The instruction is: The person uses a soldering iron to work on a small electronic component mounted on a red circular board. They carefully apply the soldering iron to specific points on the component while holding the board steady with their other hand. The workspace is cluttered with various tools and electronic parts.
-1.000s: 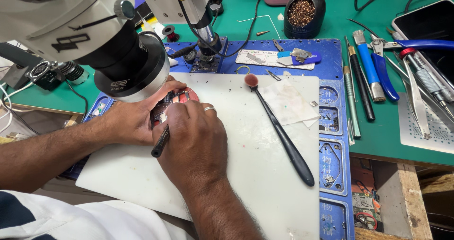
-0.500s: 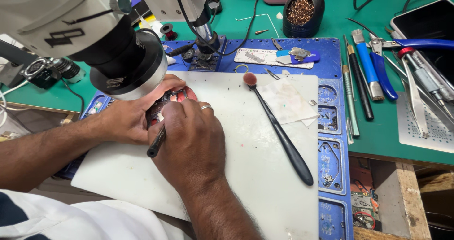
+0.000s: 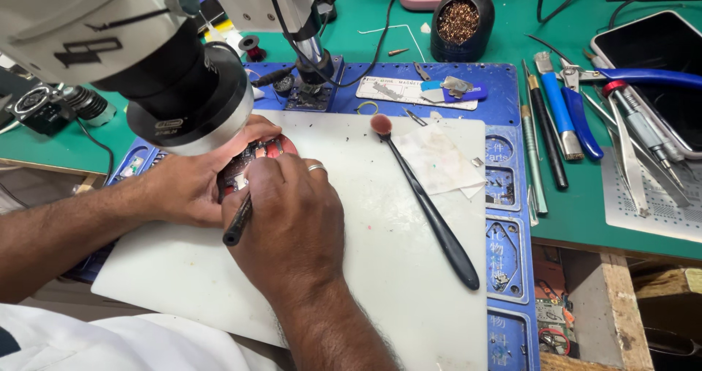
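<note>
I see my right hand [image 3: 292, 217] curled over the work, fingers pressed together around a thin black pen-shaped tool [image 3: 238, 227] whose blunt end sticks out toward my body; its working tip is hidden under the hand. My left hand [image 3: 191, 184] lies flat beside it, thumb and fingers closed on the edge of a small red circuit board [image 3: 257, 159], pinning it to the white rectangular work mat [image 3: 380, 269]. The board sits at the mat's upper left, directly below the black round lens barrel of the white microscope [image 3: 186, 97], and both hands touch it or nearly so. A silver ring shows on one right finger. To the right on the mat lies a long black-handled brush with a reddish tuft [image 3: 424, 203], well apart from my hands, its tuft near a crumpled white tissue [image 3: 439, 159]. Beneath the white mat is a blue silicone repair mat [image 3: 508, 195] with small trays. On the green bench surface [image 3: 585, 210] to the right I see blue-handled cutters [image 3: 578, 115] and tweezers, and a black pot of brass wool [image 3: 461, 24] at the top
</note>
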